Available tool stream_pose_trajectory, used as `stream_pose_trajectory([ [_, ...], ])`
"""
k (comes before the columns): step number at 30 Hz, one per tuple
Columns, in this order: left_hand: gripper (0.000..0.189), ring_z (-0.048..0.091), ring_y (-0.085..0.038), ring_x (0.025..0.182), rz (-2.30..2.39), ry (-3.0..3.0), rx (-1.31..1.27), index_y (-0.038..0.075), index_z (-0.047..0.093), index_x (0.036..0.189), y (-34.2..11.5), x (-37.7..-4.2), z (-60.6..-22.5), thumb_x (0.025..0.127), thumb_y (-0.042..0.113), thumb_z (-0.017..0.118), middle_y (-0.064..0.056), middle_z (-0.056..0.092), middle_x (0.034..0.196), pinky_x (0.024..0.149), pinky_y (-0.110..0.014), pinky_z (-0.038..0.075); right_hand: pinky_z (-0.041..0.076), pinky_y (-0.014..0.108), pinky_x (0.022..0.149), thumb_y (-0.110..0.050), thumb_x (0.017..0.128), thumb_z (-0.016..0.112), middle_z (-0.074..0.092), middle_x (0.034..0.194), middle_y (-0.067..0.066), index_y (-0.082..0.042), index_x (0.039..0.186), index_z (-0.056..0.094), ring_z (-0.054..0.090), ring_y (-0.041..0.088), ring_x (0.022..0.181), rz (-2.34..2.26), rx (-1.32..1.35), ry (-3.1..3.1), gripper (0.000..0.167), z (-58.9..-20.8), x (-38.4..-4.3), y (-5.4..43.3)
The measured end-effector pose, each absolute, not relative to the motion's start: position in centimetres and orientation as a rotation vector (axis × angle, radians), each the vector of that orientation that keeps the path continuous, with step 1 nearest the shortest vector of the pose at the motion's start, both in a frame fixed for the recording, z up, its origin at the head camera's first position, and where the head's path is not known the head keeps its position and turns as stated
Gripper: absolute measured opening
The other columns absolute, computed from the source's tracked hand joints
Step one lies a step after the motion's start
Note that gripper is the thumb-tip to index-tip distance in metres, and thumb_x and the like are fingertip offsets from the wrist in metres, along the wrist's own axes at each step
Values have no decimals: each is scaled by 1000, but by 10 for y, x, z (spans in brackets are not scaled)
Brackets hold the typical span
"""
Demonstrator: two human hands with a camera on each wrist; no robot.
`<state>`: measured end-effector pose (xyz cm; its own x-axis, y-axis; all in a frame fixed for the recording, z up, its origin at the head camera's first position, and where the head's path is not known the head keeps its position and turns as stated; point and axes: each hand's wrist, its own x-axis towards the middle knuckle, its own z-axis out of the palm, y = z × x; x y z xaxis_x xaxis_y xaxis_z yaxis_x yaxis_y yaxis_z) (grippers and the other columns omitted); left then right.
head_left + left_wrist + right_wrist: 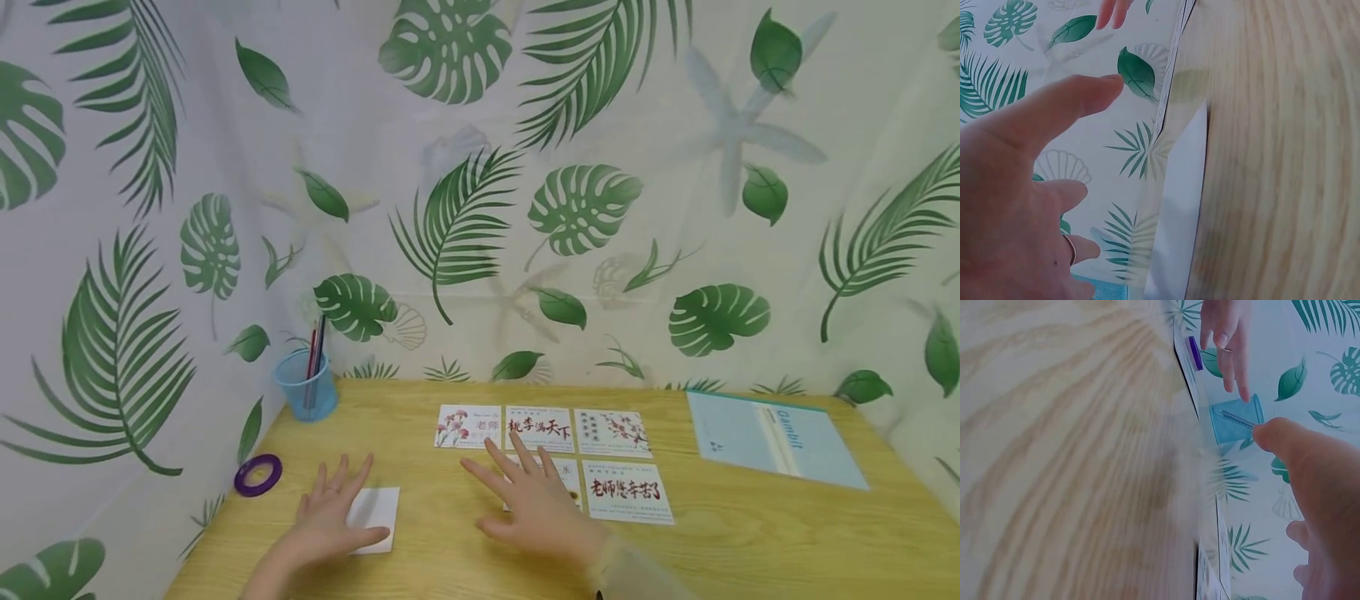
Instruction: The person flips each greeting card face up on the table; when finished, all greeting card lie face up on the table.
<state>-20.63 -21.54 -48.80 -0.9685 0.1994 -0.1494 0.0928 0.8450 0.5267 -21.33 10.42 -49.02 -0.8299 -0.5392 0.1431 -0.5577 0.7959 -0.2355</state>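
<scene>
My left hand (330, 512) is spread over a small white paper (381, 504) on the table, its fingers apart and holding nothing. In the left wrist view the hand looks raised above the tabletop, and a ring (1070, 249) shows on one finger. My right hand (536, 508) spreads its fingers over the lower left of several printed cards, partly hiding that card (564, 475). Beside it lies a card with red characters (626, 492). The row behind holds a pink flower card (453, 423), another red-lettered card (540, 421) and a blossom card (613, 433).
A blue mesh cup (311, 398) with pens stands at the back left of the wooden table (757, 550). A purple ring-shaped roll (243, 483) lies by the left edge. At the right back is a light blue Gambit packet (731, 437). Leaf-print cloth (480, 350) borders the table.
</scene>
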Motion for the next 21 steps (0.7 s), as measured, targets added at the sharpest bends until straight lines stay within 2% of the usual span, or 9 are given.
stream_pose_trajectory([
  [5, 106, -9, -59, 144, 756, 2816, 218, 21, 23, 158, -224, -204, -487, 75, 52, 80, -28, 9, 162, 102, -84, 2, 16, 73, 113, -59, 92, 56, 23, 165, 3, -49, 154, 19, 10, 42, 152, 426, 934, -2946, 73, -490, -213, 90],
  [12, 104, -5, -62, 142, 738, 2835, 226, 19, 27, 157, -235, -197, -488, 75, 50, 81, -26, 15, 161, 99, -85, 4, 18, 72, 113, -59, 91, 56, 29, 163, 3, -44, 153, 29, 16, 41, 151, 419, 1024, -2900, 69, -493, -211, 62],
  [21, 106, 0, -66, 139, 712, 2844, 271, 17, 28, 157, -245, -192, -492, 71, 49, 83, -26, 20, 160, 96, -87, 11, 18, 71, 114, -64, 93, 50, 26, 164, 3, -49, 154, 22, 13, 39, 152, 346, 1164, -2903, 68, -503, -206, 38],
])
